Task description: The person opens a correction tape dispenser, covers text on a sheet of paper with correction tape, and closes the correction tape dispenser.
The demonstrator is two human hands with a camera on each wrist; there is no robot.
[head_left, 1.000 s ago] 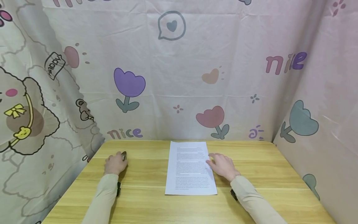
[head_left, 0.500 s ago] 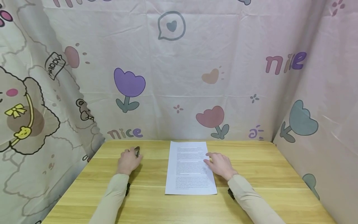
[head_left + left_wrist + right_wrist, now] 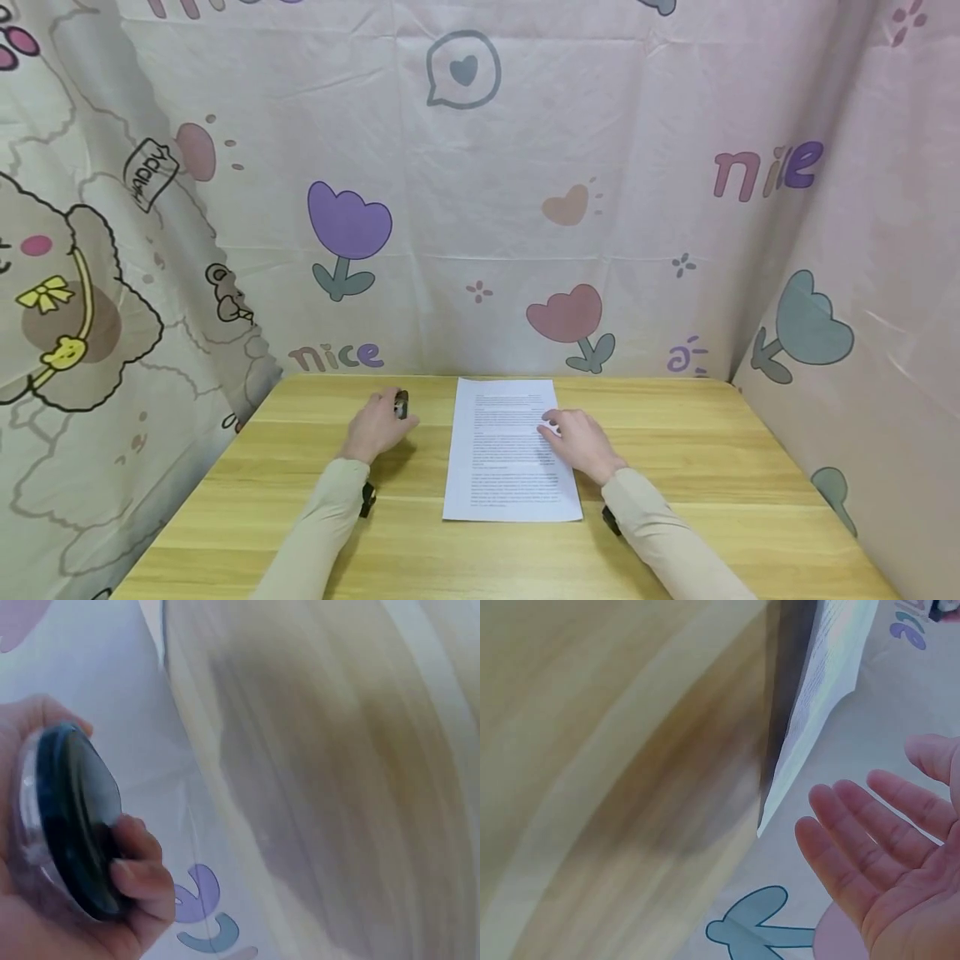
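Paper (image 3: 510,492) covered in lines of small print lies on the wooden table (image 3: 420,558). Left of it, the left hand (image 3: 372,428) holds a round, dark-rimmed object (image 3: 60,825) with a clear body above the table, fingers curled round its edge. The right hand (image 3: 587,442) is at the right edge, where its fingertips overlap the print in the head view; its fingers are apart and loosely bent. A flower-patterned cloth (image 3: 465,167) hangs behind.
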